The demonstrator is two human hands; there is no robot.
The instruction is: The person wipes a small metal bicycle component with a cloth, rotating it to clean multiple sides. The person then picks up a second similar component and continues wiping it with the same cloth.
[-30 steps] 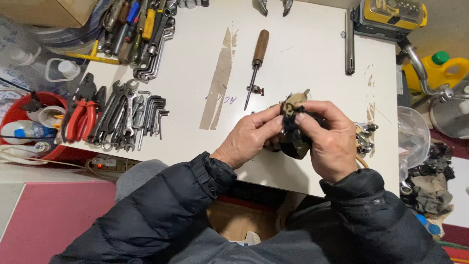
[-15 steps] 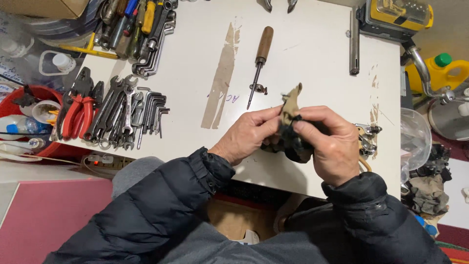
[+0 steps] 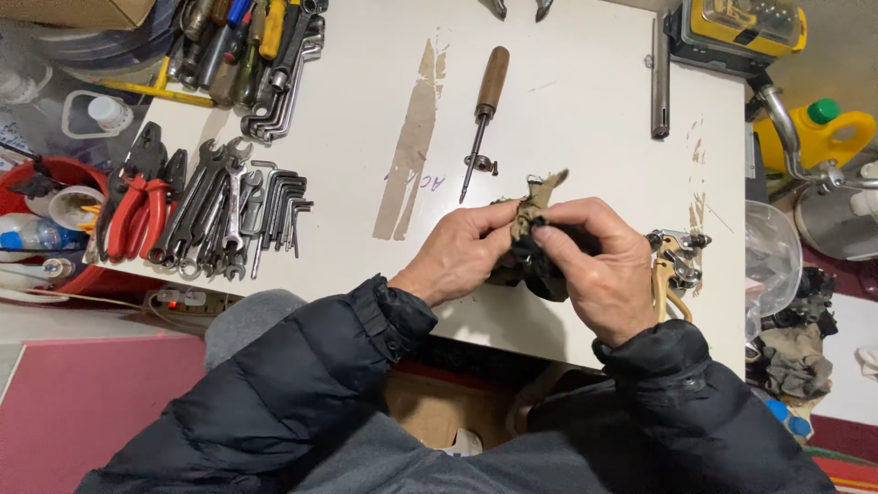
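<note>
Both my hands meet over the near edge of a white table (image 3: 567,119). My left hand (image 3: 457,252) pinches a dirty tan rag (image 3: 538,197) that sticks up between the fingers. My right hand (image 3: 599,265) grips the same rag wrapped around a small dark greasy part (image 3: 535,270), which is mostly hidden. A wooden-handled screwdriver (image 3: 483,114) lies just beyond my hands, with a small metal fitting (image 3: 482,165) beside its shaft.
Wrenches and hex keys (image 3: 233,215) and red pliers (image 3: 137,206) lie at the left. A metal and tan mechanism (image 3: 677,261) sits right of my hand. A steel rod (image 3: 660,78), yellow case (image 3: 741,27), yellow jug (image 3: 823,133) and red bucket (image 3: 37,183) ring the table.
My hands have shifted slightly and turned the rag-wrapped part; the rag's tip now stands up between my fingers. Nothing else on the table moved.
</note>
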